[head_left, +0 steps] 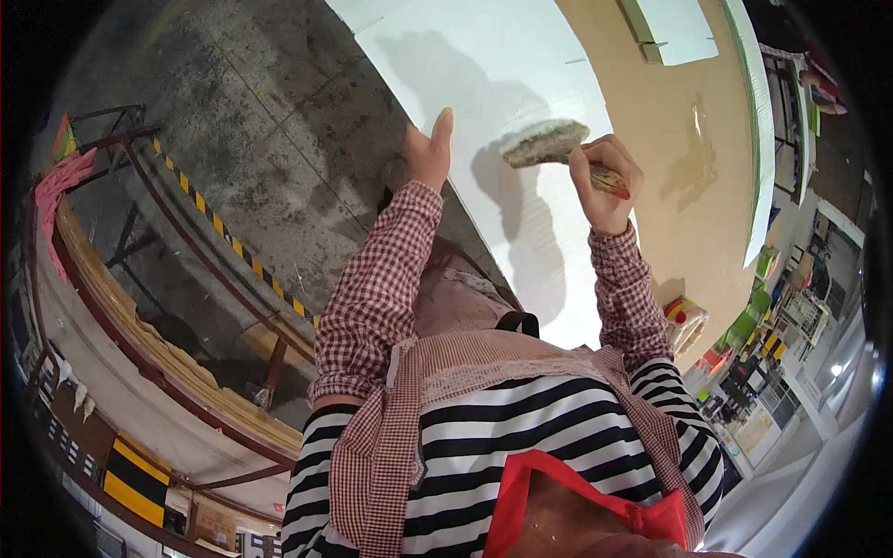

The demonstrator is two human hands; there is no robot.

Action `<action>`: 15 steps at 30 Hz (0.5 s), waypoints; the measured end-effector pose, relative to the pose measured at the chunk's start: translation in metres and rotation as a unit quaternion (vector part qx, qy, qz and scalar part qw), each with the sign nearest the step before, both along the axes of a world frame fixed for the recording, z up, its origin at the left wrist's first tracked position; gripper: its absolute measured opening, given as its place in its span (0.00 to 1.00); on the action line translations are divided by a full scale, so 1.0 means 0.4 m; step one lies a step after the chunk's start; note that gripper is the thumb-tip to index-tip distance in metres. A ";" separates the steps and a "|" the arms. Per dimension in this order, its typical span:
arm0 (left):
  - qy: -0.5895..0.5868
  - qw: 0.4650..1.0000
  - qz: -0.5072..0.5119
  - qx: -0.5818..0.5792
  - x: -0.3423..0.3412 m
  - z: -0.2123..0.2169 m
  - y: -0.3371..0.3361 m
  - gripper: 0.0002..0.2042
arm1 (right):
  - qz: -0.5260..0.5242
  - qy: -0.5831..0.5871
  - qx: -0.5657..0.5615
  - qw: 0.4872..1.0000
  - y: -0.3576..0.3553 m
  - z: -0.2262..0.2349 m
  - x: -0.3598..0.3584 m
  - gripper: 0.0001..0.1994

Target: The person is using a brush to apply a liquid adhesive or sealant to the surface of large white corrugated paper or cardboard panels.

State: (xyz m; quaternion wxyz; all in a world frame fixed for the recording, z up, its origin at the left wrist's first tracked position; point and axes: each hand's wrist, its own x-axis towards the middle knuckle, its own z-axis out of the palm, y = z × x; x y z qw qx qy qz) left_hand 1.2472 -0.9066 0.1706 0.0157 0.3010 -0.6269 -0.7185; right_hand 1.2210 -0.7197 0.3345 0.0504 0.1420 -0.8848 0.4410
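Brushing appears under way, coverage indeterminable: the right hand (606, 206) grips the brush (547, 144) over the white board (521, 88); the left hand (431, 154), closure unclear, is at its edge.

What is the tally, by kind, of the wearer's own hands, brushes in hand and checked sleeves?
Hands: 2 (left hand, right hand)
Brush: 1, in the right hand
Checked sleeves: 2 (left sleeve, right sleeve)
Total: 5
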 end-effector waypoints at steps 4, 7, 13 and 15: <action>0.027 0.999 0.009 0.028 -0.011 0.045 0.017 0.30 | -0.023 0.018 -0.001 1.000 -0.025 -0.012 -0.004 0.06; 0.009 0.999 0.023 -0.021 0.006 -0.048 0.004 0.31 | 0.023 -0.025 0.046 0.998 -0.032 0.001 0.011 0.06; 0.037 0.999 0.008 -0.015 -0.004 -0.046 0.015 0.31 | -0.011 0.032 -0.026 0.999 -0.055 -0.001 0.013 0.05; 0.039 0.999 0.021 -0.009 -0.003 -0.069 0.013 0.31 | 0.036 -0.020 0.026 0.999 -0.053 -0.010 0.011 0.05</action>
